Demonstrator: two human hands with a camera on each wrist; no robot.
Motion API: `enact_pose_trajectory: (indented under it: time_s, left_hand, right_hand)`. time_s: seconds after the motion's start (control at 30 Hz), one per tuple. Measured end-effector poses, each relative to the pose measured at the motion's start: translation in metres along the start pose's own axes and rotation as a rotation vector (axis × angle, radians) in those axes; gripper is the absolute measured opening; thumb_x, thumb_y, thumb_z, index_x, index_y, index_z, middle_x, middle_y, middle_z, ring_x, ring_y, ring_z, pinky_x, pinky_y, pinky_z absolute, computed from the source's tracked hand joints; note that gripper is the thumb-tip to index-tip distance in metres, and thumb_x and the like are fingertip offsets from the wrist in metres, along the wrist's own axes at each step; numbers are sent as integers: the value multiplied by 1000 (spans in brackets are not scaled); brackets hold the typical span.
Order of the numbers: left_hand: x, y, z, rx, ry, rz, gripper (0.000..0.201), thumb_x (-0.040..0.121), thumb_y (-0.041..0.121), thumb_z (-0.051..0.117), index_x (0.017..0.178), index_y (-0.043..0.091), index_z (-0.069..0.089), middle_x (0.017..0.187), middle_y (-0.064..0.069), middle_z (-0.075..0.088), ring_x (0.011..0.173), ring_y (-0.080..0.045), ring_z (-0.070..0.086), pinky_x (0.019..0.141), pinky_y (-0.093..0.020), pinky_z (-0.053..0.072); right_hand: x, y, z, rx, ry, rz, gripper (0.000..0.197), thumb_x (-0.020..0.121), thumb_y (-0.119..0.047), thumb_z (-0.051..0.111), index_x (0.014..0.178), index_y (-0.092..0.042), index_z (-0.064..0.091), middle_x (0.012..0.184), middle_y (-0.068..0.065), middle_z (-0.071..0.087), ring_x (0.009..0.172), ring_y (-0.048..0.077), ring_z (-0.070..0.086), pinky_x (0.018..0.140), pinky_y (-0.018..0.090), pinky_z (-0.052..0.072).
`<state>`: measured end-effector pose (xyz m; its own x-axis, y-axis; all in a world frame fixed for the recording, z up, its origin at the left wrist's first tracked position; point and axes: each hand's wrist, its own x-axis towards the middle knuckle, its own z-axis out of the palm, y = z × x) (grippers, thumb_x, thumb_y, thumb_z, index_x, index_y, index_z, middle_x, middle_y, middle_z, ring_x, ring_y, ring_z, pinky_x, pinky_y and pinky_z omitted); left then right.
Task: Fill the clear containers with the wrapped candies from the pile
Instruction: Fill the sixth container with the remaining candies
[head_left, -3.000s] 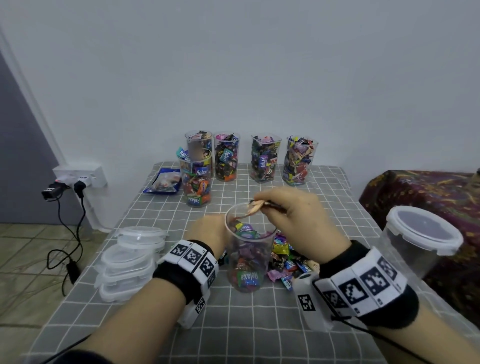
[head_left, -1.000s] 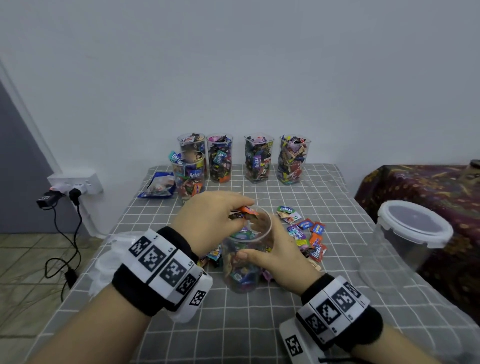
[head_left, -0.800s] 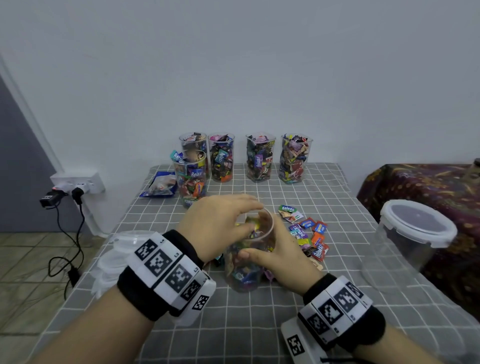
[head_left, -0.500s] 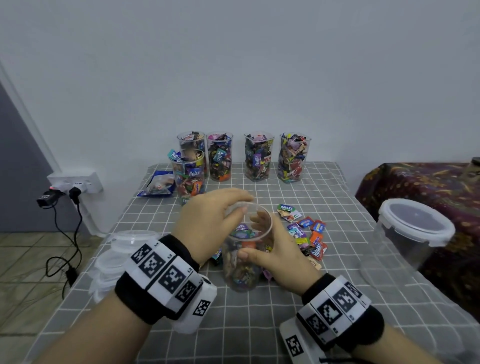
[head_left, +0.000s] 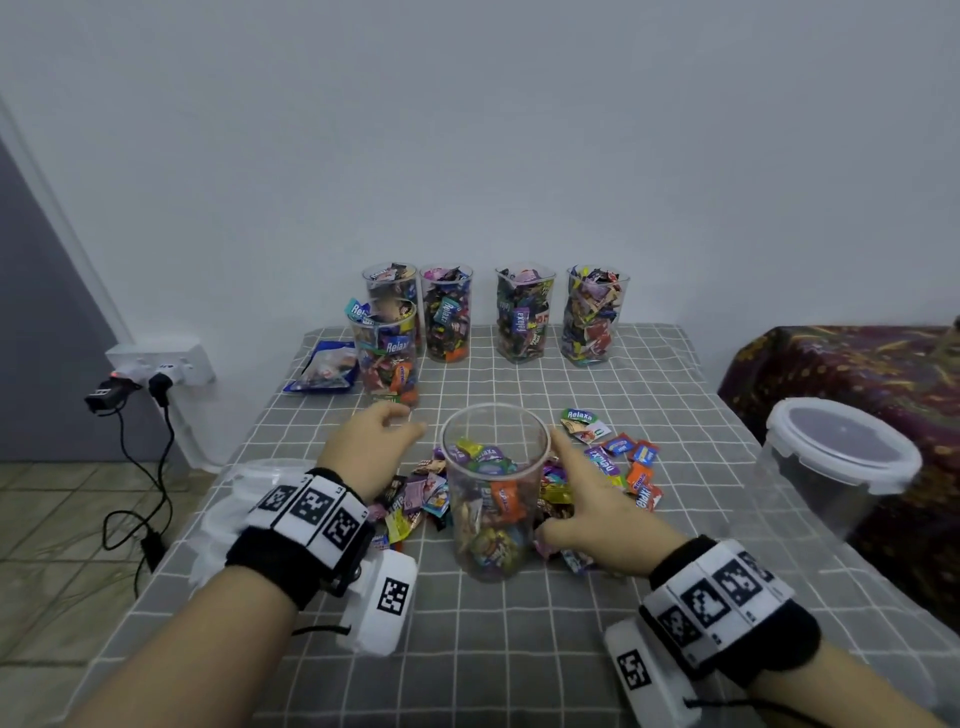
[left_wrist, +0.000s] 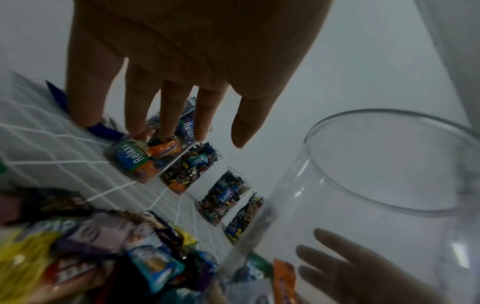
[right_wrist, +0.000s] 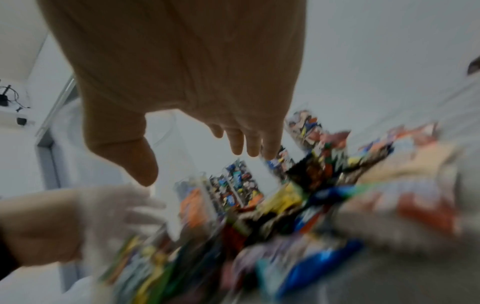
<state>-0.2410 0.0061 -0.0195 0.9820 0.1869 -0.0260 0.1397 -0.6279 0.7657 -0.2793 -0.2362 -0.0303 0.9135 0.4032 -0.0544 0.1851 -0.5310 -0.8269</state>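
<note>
Clear cup (head_left: 493, 493) stands upright mid tabletop (head_left: 519, 649), roughly two-thirds full of wrapped candies, w/ the loose pile (head_left: 618, 467) spread around and behind its base. Left hand (head_left: 371, 447) hovers just left of the cup, fingers straight and spread, holding nothing. Right hand (head_left: 582, 504) sits on the cup's right side, fingers extended along the wall, thumb low near the base; looks like a light steadying touch, not a wrapped grip. Right wrist view is too blurred to confirm contact.

Handling, as a guess: the cup is thin, stiff plastic, light even w/ candy in it, tall and narrow so it tips easily if nudged near the rim. Best held low to mid wall, fingers one side and thumb the other, no hard squeeze since the wall prob flexes. Candies are small, light, in slick crinkly foil; pinch a few by the wrapper ends or scoop a small bunch, as they slide off each other.

Five full cups (head_left: 524, 317) stand well apart at the back edge
</note>
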Motion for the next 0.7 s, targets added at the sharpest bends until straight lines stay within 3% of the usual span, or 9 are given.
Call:
enact_pose_trajectory:
  time_s: [0.1,0.2,0.33,0.47,0.6,0.7]
  left_hand:
    - [5,-5,7,113,-128,-103,55,87,45,57,133,16,48,135,-8,52,119,-25,51,102,-38,40]
    - [7,-8,17,201,-180,-137,65,87,50,56,140,14,41,142,-9,46,125,-27,47,103,-36,38]
    - [10,-18,28,373,-224,-149,70,86,58,51,142,19,36,144,-7,44,127,-26,46,104,-37,38]
    - [10,-22,31,499,-236,-160,70,87,59,47,144,22,31,145,-7,43,128,-26,45,103,-34,38]
    - [9,-19,33,468,-282,-122,57,90,52,50,137,21,41,135,-6,52,118,-24,52,83,-26,39]
    - [13,-23,35,458,-317,-60,65,85,53,57,141,28,37,139,-1,50,121,-23,51,95,-30,42]
  right_hand:
    - [8,7,-23,-290,96,57,89,77,-23,64,150,-17,12,156,2,15,140,17,21,114,35,24]
    - [19,15,-43,-519,160,157,82,84,-30,61,150,-14,15,157,6,11,143,21,12,116,34,18]
    - [29,32,-54,-723,174,300,72,88,-36,56,146,-11,22,151,9,24,138,25,23,112,36,26]
    - [33,39,-52,-759,125,454,70,90,-48,51,143,-12,26,144,11,37,129,27,40,102,36,36]
    - [37,35,-44,-796,43,545,74,89,-63,43,142,-14,27,136,11,50,120,29,52,93,36,44]
    - [39,30,-33,-787,-19,533,77,90,-65,38,145,-13,26,134,12,52,120,30,51,95,37,42]
